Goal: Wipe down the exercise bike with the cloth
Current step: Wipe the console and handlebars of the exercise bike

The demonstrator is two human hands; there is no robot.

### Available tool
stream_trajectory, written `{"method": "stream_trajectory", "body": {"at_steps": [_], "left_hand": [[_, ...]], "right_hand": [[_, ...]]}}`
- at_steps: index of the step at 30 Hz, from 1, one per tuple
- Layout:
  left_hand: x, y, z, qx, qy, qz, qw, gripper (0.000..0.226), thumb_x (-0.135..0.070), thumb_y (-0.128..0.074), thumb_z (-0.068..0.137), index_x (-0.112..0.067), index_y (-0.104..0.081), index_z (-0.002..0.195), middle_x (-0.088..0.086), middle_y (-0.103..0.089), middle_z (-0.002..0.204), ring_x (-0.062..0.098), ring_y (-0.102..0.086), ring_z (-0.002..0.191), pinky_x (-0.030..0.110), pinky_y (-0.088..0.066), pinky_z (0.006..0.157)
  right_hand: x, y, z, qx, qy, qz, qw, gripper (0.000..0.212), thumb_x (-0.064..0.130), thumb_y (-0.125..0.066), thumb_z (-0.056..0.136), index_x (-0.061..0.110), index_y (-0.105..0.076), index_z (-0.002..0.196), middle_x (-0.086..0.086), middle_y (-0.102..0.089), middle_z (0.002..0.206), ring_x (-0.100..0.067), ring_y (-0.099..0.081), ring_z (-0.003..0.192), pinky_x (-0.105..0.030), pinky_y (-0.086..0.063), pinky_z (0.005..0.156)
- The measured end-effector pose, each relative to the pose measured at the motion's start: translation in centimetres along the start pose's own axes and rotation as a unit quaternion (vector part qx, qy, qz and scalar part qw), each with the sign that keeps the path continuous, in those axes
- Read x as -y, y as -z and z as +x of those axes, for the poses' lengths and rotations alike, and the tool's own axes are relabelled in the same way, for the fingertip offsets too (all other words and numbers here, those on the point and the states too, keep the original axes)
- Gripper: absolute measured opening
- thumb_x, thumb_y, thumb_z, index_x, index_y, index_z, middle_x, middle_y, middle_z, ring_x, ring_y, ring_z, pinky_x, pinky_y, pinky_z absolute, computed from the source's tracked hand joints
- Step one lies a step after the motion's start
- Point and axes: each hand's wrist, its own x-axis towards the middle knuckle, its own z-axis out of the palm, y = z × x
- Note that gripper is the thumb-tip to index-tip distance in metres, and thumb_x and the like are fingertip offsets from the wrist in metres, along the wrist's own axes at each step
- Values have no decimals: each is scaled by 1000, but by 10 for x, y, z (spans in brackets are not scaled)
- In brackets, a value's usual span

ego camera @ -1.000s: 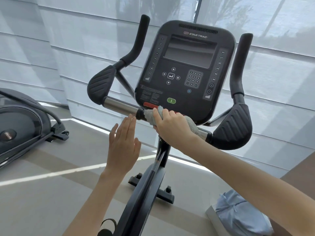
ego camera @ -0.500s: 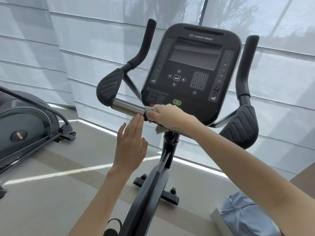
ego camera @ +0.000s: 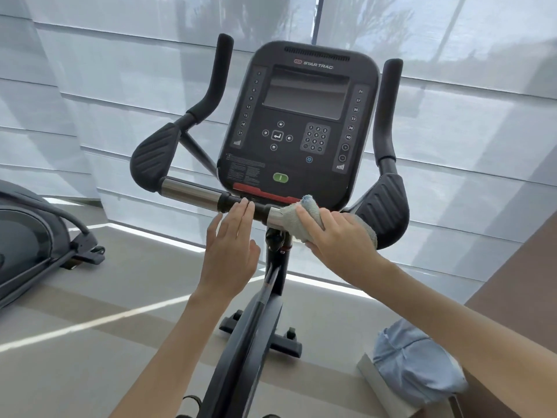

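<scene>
A black exercise bike stands in front of me, its console (ego camera: pixel 301 125) facing me above a chrome-and-black handlebar (ego camera: pixel 193 193). My right hand (ego camera: pixel 340 239) grips a pale grey cloth (ego camera: pixel 289 220) wrapped around the right chrome section of the bar, just left of the right elbow pad (ego camera: pixel 382 206). My left hand (ego camera: pixel 232 251) is flat with fingers together, its fingertips touching the black middle of the bar. The left elbow pad (ego camera: pixel 153 155) and both upright grips are uncovered.
Another dark exercise machine (ego camera: pixel 27 245) sits on the floor at the left. A light blue bundle of fabric (ego camera: pixel 416 366) lies on a white ledge at the lower right. White blinds cover the window behind the bike. The bike's post (ego camera: pixel 256 312) runs down between my arms.
My right hand has slid the cloth rightward along the handlebar, from the middle toward the right pad. My left hand has risen until its fingertips touch the bar.
</scene>
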Motion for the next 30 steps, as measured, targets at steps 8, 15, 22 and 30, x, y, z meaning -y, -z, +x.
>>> {"method": "stream_trajectory", "body": {"at_steps": [8,15,22,30], "left_hand": [[-8,-10,3,12,6,19,1000,67,-9,-64,78,-1,-39,140,15,-41,146,27,-37,136,50,-27,111],[3,-12,-6,7,8,37,999,67,-11,-67,77,-1,-42,139,14,-42,145,27,-40,134,48,-25,112],[39,4,-26,-25,64,34,997,64,-5,-66,77,3,-43,137,19,-43,143,32,-41,132,53,-29,109],[56,13,-35,-29,86,38,995,58,-10,-50,80,4,-43,136,20,-44,142,33,-43,132,55,-32,107]], "right_hand": [[-13,-1,-25,21,8,-105,994,58,29,-63,86,9,-44,137,-13,-63,111,-26,-61,100,-49,-41,101],[22,-7,23,27,-9,-73,997,52,45,-48,91,14,-49,133,-1,-61,85,-16,-56,66,-29,-47,58],[56,-20,77,79,1,-36,996,52,46,-41,94,11,-43,132,-4,-62,96,-18,-59,74,-29,-44,58],[79,-26,121,117,-11,60,991,40,47,-38,96,11,-48,109,-2,-51,84,-21,-43,60,-29,-28,51]]}}
